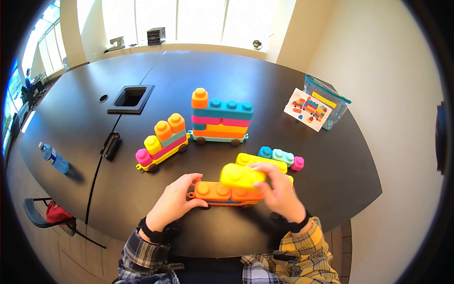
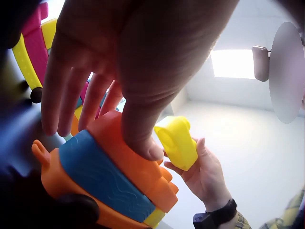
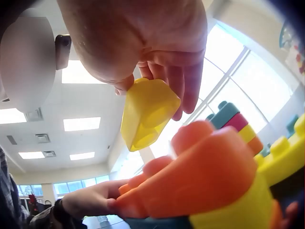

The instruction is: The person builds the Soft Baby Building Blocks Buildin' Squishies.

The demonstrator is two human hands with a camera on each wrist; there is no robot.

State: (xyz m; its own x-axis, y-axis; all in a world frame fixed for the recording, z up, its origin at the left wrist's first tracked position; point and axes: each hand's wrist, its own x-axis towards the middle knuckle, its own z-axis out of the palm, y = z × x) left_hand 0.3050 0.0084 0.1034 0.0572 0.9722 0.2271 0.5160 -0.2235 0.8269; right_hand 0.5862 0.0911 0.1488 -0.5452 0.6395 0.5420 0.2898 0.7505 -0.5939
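The right hand [image 1: 283, 195] pinches a yellow block [image 1: 242, 176] between thumb and fingers, held just above the right part of an orange-topped wagon [image 1: 213, 190]. In the right wrist view the yellow block [image 3: 148, 112] is tilted, its hollow underside showing, apart from the orange blocks [image 3: 200, 176]. The left hand [image 1: 174, 201] grips the wagon's left end, thumb on the near side and fingers on the far side. A blue block [image 2: 102, 167] lies between the orange base and the orange top blocks in the left wrist view.
Two built wagons [image 1: 220, 128] [image 1: 164, 146] stand beyond the hands. Loose yellow [image 1: 261, 162], teal [image 1: 283, 156] and pink [image 1: 297, 164] blocks lie at the right. A picture card [image 1: 308, 110] leans by a clear bag [image 1: 336, 113]. A bottle [image 1: 55, 158] stands far left.
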